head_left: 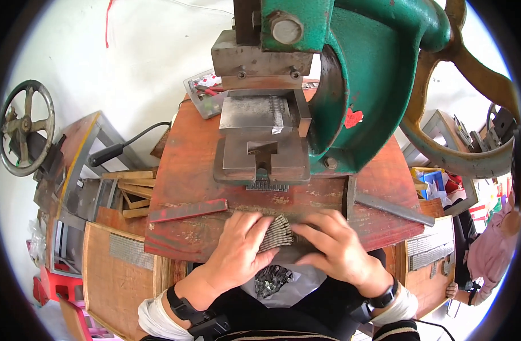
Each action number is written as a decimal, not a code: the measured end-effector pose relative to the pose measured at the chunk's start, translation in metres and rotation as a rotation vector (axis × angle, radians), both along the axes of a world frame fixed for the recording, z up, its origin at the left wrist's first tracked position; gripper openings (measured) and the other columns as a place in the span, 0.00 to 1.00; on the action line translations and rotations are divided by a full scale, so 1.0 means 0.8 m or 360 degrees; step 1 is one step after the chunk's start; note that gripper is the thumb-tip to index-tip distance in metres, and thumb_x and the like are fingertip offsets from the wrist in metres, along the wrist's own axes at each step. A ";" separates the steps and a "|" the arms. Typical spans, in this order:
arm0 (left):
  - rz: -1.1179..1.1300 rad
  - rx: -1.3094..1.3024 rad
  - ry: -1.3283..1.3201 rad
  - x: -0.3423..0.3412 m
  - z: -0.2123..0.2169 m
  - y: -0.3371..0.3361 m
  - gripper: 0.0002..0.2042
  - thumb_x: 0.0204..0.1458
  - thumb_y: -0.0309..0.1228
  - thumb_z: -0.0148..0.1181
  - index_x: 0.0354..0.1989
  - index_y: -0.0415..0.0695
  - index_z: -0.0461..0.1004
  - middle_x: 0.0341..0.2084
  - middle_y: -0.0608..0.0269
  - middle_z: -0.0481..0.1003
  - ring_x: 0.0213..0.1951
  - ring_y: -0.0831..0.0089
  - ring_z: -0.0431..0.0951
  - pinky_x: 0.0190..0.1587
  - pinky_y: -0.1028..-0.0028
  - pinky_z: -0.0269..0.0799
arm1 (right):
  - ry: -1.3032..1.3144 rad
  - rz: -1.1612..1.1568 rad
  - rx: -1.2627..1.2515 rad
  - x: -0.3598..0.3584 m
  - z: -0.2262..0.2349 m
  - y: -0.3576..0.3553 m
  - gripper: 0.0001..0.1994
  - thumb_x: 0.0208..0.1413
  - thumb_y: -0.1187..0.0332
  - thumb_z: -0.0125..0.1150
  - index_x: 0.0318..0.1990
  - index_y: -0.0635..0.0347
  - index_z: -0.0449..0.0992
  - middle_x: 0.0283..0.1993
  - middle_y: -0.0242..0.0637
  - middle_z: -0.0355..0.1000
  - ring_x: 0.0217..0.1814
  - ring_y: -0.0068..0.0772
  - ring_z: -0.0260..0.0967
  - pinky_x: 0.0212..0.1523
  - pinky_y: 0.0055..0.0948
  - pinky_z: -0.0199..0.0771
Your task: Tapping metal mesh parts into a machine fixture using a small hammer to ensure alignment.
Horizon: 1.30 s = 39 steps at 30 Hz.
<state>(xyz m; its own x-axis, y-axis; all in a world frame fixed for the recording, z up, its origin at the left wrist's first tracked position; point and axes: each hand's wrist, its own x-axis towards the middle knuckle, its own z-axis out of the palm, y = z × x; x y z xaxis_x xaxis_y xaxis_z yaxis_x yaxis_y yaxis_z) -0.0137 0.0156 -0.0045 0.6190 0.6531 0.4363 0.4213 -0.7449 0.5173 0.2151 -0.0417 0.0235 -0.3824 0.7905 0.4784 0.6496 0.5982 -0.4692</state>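
My left hand [238, 244] is closed round a stack of thin, ribbed metal strips [276, 233], held at the table's front edge. Its fingers lie along the left side and the thumb is below. Just right of the stack is my right hand [337, 244], thumb and fingers apart; whether a fingertip touches the strips I cannot tell. Beyond the hands stands a green hand press [374, 74] with a steel die block [263, 159] under its ram. Small toothed metal pieces [267, 186] lie at the foot of the block.
On the reddish wooden table [184, 148] lie a red-stained bar [189, 211] at left and a grey metal bar [394, 209] at right. Wooden trays [115, 284] with metal strips flank me. Dark metal scraps [273, 280] sit below the table edge. Another person's hand [452, 290] touches the right tray.
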 end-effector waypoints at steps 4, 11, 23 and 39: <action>-0.0032 -0.0002 0.0011 -0.003 0.000 0.005 0.29 0.40 0.33 0.73 0.52 0.36 0.71 0.46 0.51 0.71 0.47 0.49 0.69 0.52 0.57 0.66 | 0.0078 0.0053 -0.0164 -0.017 -0.013 0.032 0.37 0.39 0.68 0.74 0.61 0.62 0.68 0.57 0.49 0.69 0.58 0.57 0.64 0.58 0.47 0.68; 0.0053 -0.0155 -0.0090 -0.003 0.000 0.005 0.30 0.37 0.32 0.75 0.52 0.36 0.72 0.47 0.50 0.72 0.49 0.50 0.70 0.53 0.58 0.67 | 0.0085 0.0076 -0.0376 -0.022 -0.008 0.033 0.36 0.41 0.70 0.73 0.62 0.60 0.67 0.56 0.47 0.71 0.60 0.52 0.64 0.59 0.45 0.68; 0.0147 -0.0043 0.0033 0.005 0.005 0.001 0.31 0.36 0.35 0.75 0.51 0.38 0.73 0.46 0.54 0.72 0.47 0.53 0.70 0.52 0.58 0.66 | -0.0704 -0.0437 -0.0324 -0.031 -0.014 0.000 0.52 0.36 0.44 0.72 0.67 0.66 0.57 0.70 0.55 0.52 0.72 0.65 0.45 0.69 0.59 0.46; -0.0154 -0.0036 -0.0046 -0.003 -0.002 0.018 0.32 0.34 0.35 0.77 0.49 0.36 0.73 0.43 0.53 0.72 0.46 0.52 0.71 0.50 0.60 0.69 | 0.0049 -0.0119 -0.0432 -0.028 -0.007 0.019 0.39 0.42 0.74 0.72 0.65 0.64 0.64 0.55 0.51 0.71 0.60 0.53 0.65 0.58 0.42 0.69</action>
